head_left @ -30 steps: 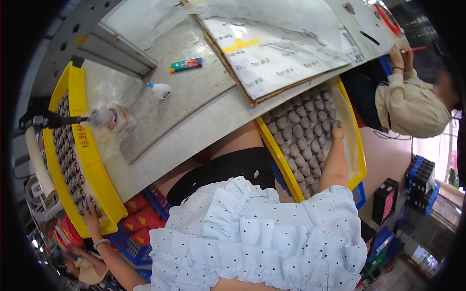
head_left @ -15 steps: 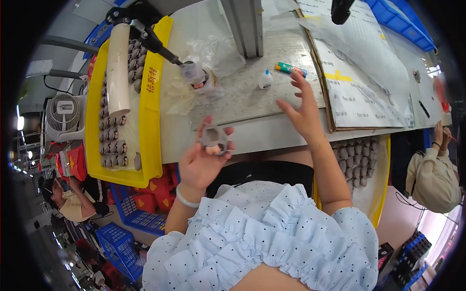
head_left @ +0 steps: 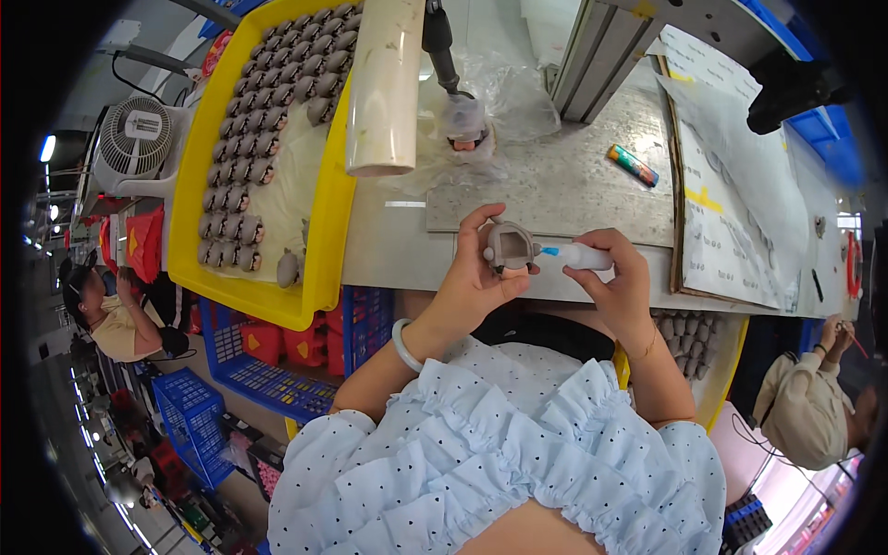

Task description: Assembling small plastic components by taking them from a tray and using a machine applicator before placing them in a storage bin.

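Note:
In front of my body, my left hand [head_left: 470, 285] is closed around a small grey hollow figurine [head_left: 497, 248], its open cavity facing up and a flesh-coloured part showing at its lower edge. My right hand [head_left: 622, 285] grips a small white squeeze bottle [head_left: 592, 258], held sideways. The bottle's blue tip points left at the figurine's rim; whether they touch I cannot tell. Beyond my hands, a similar figure [head_left: 469, 141] partly wrapped in clear plastic sits at the end of a black arm [head_left: 440, 48]. A green and orange tube [head_left: 633, 166] lies on the worktop's board.
A yellow tray [head_left: 326, 268] at the left holds many grey figurines in rows, with a thick cream pipe [head_left: 383, 88] over its edge. A metal post [head_left: 606, 63] stands behind. Cardboard with paper [head_left: 731, 222] lies right. A blue crate [head_left: 268, 377] sits below; co-workers are at both sides.
My right hand, open and empty before, has taken the squeeze bottle from the board and brought it beside the figurine. The whole view has shifted, with the left tray now more fully visible.

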{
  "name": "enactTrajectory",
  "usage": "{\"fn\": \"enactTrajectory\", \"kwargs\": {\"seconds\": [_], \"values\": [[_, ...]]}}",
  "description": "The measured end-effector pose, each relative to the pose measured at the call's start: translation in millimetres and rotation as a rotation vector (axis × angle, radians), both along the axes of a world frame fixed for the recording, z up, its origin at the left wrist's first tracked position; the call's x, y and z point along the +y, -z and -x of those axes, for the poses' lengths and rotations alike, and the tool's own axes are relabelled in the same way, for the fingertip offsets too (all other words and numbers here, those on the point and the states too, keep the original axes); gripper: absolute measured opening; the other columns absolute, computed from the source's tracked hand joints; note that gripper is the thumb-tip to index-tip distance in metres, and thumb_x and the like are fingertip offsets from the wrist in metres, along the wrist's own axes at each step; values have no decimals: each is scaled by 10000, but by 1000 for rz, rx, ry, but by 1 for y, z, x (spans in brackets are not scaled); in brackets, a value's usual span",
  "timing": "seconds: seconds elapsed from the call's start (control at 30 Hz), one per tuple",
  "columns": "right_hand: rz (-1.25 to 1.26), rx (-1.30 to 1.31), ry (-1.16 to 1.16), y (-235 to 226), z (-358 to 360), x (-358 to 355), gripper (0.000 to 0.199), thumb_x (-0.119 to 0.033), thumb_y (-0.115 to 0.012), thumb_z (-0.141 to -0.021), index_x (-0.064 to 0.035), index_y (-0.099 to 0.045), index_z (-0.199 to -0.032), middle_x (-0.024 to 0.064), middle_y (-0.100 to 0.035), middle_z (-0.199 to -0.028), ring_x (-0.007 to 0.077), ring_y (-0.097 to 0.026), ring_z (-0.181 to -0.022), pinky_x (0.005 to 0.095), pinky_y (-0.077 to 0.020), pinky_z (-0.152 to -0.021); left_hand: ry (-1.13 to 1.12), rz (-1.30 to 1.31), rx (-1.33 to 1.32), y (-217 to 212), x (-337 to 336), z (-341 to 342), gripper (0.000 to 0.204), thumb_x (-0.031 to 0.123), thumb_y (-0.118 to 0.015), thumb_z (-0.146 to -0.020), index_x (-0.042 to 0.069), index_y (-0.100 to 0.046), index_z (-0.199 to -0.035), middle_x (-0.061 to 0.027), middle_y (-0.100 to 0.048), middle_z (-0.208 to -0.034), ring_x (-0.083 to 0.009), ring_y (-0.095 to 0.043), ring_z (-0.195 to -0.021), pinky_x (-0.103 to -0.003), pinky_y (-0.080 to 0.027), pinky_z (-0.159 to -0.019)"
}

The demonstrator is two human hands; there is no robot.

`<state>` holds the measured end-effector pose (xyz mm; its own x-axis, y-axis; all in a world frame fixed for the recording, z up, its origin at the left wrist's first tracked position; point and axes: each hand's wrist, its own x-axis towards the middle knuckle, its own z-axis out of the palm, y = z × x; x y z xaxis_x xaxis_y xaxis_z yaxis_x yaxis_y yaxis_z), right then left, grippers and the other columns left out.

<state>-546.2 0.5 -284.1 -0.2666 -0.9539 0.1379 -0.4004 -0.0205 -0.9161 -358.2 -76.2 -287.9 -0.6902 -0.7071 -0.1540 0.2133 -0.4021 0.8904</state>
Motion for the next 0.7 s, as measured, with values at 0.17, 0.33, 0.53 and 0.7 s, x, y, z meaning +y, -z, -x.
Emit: {"fn": "enactTrajectory", "kwargs": {"seconds": [0.17,0.33,0.53,0.7], "values": [[219,394,100,-17,0,-1,345,34,-697,-583,-84,-639,-903,39,-613,-855,219,-576,-826,306,-436,-701,35,-35,-3,-3,1,2,820,127,-700,-770,151,-141,-1370,-92,-452,-1166,-233,-555,-973,-336,-434,-862],[322,643,95,-21,2,-1,427,38,-647,-513,-115,-658,-912,4,-624,-884,208,-567,-841,319,-393,-724,99,-40,43,-6,1,1,774,113,-661,-812,115,-121,-1367,-103,-365,-1176,-176,-466,-1063,-359,-446,-931],[383,732,77,-28,2,1,412,11,-641,-527,-114,-673,-919,2,-634,-901,196,-570,-839,303,-386,-720,64,-51,-10,-3,2,1,833,144,-712,-764,148,-143,-1373,-96,-447,-1172,-224,-553,-961,-335,-435,-857],[438,779,81,-31,3,-1,372,-5,-646,-547,-115,-682,-901,-21,-639,-894,164,-579,-814,273,-362,-693,78,-54,-42,-6,3,1,823,138,-708,-766,149,-151,-1372,-100,-448,-1166,-219,-555,-953,-330,-441,-844]]}}
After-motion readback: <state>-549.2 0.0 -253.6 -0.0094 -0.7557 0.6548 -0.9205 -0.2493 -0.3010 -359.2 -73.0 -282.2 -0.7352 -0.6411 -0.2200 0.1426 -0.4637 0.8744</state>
